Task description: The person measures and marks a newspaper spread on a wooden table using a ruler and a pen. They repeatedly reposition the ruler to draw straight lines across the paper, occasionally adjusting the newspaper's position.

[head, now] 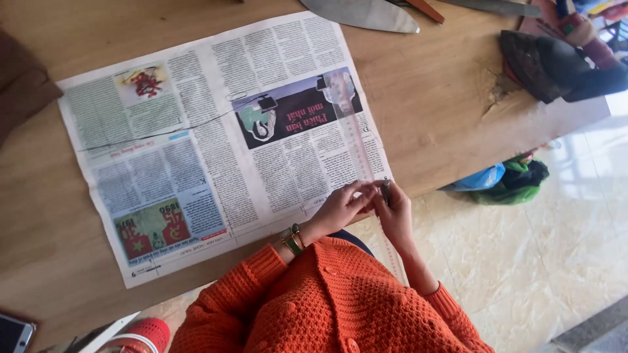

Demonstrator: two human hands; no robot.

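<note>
A sheet of newspaper point(216, 150) lies spread on the wooden table point(432, 85). A clear plastic ruler point(358, 147) rests across its right side and runs past the table's near edge. My left hand point(341, 208), with a watch on the wrist, presses its fingertips on the ruler at the paper's lower right corner. Right beside it, my right hand point(394, 214) grips a dark pen point(386, 190) with its tip against the ruler's edge. Both arms wear orange knitted sleeves.
A large metal blade point(363, 13) lies at the table's far edge. Dark cloth items point(556, 62) sit at the far right corner. A blue and green bag point(500, 180) lies on the tiled floor. A phone point(13, 333) is at the bottom left.
</note>
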